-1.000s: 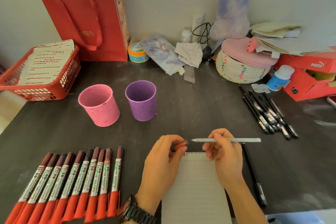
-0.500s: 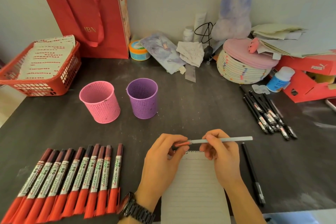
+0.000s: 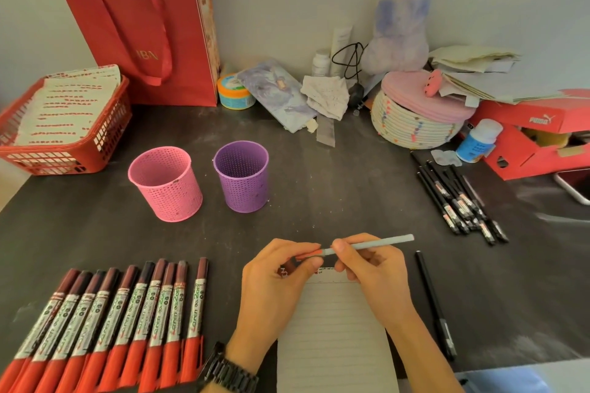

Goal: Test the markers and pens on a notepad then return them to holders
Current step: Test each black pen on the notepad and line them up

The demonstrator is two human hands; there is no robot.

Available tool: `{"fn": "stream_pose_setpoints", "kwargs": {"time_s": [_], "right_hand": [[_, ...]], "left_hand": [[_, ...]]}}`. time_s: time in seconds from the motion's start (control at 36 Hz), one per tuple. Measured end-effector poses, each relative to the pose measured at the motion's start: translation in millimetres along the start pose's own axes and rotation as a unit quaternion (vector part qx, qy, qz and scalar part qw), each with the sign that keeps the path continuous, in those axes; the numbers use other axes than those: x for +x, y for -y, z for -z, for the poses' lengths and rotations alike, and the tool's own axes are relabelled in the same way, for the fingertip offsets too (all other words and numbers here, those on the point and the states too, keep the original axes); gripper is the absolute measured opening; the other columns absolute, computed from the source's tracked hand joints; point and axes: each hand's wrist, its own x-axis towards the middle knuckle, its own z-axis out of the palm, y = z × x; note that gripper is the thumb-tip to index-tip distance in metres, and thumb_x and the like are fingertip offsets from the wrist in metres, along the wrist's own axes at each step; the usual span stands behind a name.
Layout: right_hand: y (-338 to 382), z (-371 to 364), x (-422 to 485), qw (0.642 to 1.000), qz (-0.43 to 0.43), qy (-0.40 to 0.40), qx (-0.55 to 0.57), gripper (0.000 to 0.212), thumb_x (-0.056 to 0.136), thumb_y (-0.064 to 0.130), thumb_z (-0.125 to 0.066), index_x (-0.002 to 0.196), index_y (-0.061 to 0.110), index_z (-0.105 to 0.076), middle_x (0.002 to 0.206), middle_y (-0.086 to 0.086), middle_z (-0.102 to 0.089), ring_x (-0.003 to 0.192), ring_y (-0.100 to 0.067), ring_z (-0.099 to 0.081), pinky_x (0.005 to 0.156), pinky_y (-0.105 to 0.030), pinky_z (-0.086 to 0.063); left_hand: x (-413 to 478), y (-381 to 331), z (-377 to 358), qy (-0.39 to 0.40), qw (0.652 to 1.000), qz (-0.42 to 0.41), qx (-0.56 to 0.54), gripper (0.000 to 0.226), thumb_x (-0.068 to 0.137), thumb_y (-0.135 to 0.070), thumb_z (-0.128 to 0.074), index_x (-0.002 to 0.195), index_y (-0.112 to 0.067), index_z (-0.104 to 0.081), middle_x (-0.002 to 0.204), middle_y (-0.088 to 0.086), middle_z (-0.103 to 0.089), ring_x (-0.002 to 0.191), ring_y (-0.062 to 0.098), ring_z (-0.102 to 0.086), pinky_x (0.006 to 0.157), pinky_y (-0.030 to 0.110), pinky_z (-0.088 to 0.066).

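Pale pen (image 3: 370, 244), red cap (image 3: 311, 254) at tip, nearly level above notepad (image 3: 332, 329).

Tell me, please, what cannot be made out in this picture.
Head view only.
Cap: fingers of the left hand cover most of it; whether it sits fully on the pen is unclear.
Scribbles at the notepad top: the right hand hides part; too small to read.
Markers: lower ends cut off by the bottom edge.
Phone: cut off by the right edge.

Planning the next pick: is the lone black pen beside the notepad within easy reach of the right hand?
Likely yes: the black pen lies just beside the right hand, bare table between, though that hand now grips the pale blue pen.
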Motion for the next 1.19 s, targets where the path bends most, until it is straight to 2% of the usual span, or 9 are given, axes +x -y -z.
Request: {"fn": "stream_pose_setpoints", "kwargs": {"time_s": [0.22,0.33,0.44,0.61,0.83,0.94,1.06,1.14,1.19], "right_hand": [[2.7,-1.1,-2.2,0.997,0.012,-0.053,0.053,0.015,0.092,0.029,-0.072,0.084,0.016,-0.076,0.062,-0.01,-0.066,0.05,-0.012,-0.057,0.049,-0.018,-0.044],[6.7,5.1,-8.8,0.989,0.024,-0.114,0.089,0.017,0.093,0.022,-0.061,0.085,0.016,-0.073,0.059,-0.011,-0.063,0.044,-0.018,-0.051,0.044,-0.022,-0.041],[16.9,25.4,-19.8,0.982,0.043,-0.154,0.104,0.018,0.096,0.024,-0.063,0.09,0.01,-0.072,0.064,-0.013,-0.066,0.043,-0.018,-0.052,0.042,-0.021,-0.042],[37.7,88.0,-50.3,0.951,0.011,-0.209,0.227,0.025,0.09,0.023,-0.056,0.085,0.01,-0.076,0.07,-0.019,-0.066,0.044,-0.02,-0.049,0.04,-0.024,-0.04],[31.0,175.7,-124.9,0.911,-0.034,-0.341,0.23,0.038,0.099,0.015,-0.045,0.084,0.01,-0.079,0.075,-0.015,-0.071,0.046,-0.018,-0.048,0.042,-0.022,-0.042],[8.1,202.1,-167.8,0.862,-0.047,-0.457,0.214,0.034,0.094,0.011,-0.049,0.076,0.013,-0.077,0.066,-0.011,-0.07,0.052,-0.017,-0.056,0.046,-0.017,-0.042],[-23.7,219.1,-203.6,0.775,-0.08,-0.56,0.282,0.039,0.09,0.007,-0.047,0.062,0.02,-0.071,0.056,-0.003,-0.065,0.049,-0.014,-0.061,0.046,-0.014,-0.042],[-51.3,225.4,-223.8,0.741,-0.133,-0.615,0.236,0.049,0.092,-0.004,-0.046,0.059,0.026,-0.065,0.051,0.008,-0.059,0.042,-0.005,-0.054,0.04,-0.017,-0.041],[-75.2,227.8,-235.5,0.7,-0.188,-0.649,0.233,0.044,0.093,-0.001,-0.045,0.059,0.022,-0.062,0.046,0.0,-0.051,0.037,-0.012,-0.045,0.035,-0.02,-0.035]], "left_hand": [[3.4,-1.4,-2.3,0.014,1.0,-0.006,0.024,0.02,0.082,-0.037,-0.071,0.101,-0.045,-0.07,0.096,-0.024,-0.066,0.083,0.009,-0.064,0.07,0.013,-0.048],[2.0,-0.4,-2.5,0.005,1.0,0.012,0.027,0.042,0.083,-0.022,-0.077,0.107,-0.053,-0.063,0.099,-0.027,-0.065,0.083,0.005,-0.064,0.069,0.011,-0.048],[0.6,-0.8,-0.7,0.045,0.995,0.06,0.061,0.073,0.08,-0.042,-0.075,0.137,-0.062,-0.033,0.121,-0.04,-0.05,0.097,-0.006,-0.059,0.072,0.012,-0.046],[-3.5,0.4,-5.7,0.177,0.938,-0.038,0.297,0.045,0.08,-0.071,-0.057,0.123,-0.058,-0.052,0.132,-0.035,-0.039,0.125,0.0,-0.038,0.1,0.027,-0.031],[8.2,-11.3,-21.9,0.166,0.91,-0.055,0.375,0.033,0.089,-0.058,-0.054,0.12,-0.047,-0.063,0.132,-0.016,-0.052,0.124,0.013,-0.043,0.1,0.042,-0.039],[19.5,-26.0,-39.8,0.2,0.891,-0.092,0.397,0.041,0.093,-0.055,-0.045,0.129,-0.039,-0.058,0.136,-0.009,-0.051,0.127,0.02,-0.044,0.102,0.046,-0.04],[32.0,-43.6,-66.4,0.258,0.877,-0.115,0.39,0.058,0.091,-0.061,-0.029,0.139,-0.036,-0.05,0.147,-0.006,-0.046,0.137,0.022,-0.039,0.111,0.049,-0.033],[41.3,-52.5,-89.7,0.3,0.859,-0.127,0.396,0.066,0.088,-0.066,-0.022,0.145,-0.039,-0.041,0.154,-0.007,-0.037,0.143,0.02,-0.032,0.117,0.046,-0.027],[45.8,-54.9,-101.8,0.316,0.853,-0.135,0.392,0.068,0.088,-0.066,-0.019,0.147,-0.038,-0.038,0.157,-0.006,-0.034,0.145,0.02,-0.029,0.118,0.045,-0.024]]}}
